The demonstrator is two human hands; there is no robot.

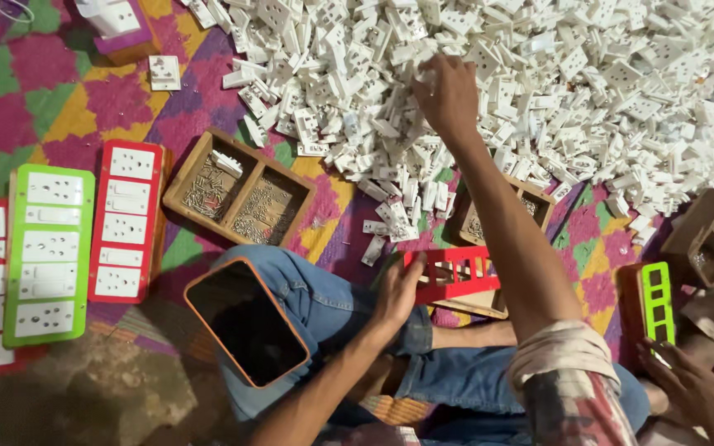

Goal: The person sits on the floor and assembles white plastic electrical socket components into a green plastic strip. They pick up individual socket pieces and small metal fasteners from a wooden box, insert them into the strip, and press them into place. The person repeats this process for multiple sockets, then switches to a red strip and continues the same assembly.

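A phone (245,320) with an orange rim lies dark on the person's denim knee (324,301), at 7 o'clock in the view. Just right of it, the left hand (396,295) rests with fingers spread loose on the knee, its fingertips touching the near edge of a red frame (454,274) with empty slots; it grips nothing. At 4 o'clock another person's hand (687,388) lies near a green frame (656,301).

At 9 o'clock, on the patterned mat (59,107), filled boards lie side by side: a green board (48,254) and a red board (126,221), each carrying white switches and sockets. Between them and the red frame sits a wooden tray (239,188) with two compartments of small screws. A second tray (530,202) shows partly behind the right forearm.

Farthest, at 12 o'clock, the right hand (448,95) reaches into a big pile (539,91) of white socket parts, fingers curled down among the pieces; whether it has one pinched, I cannot tell.
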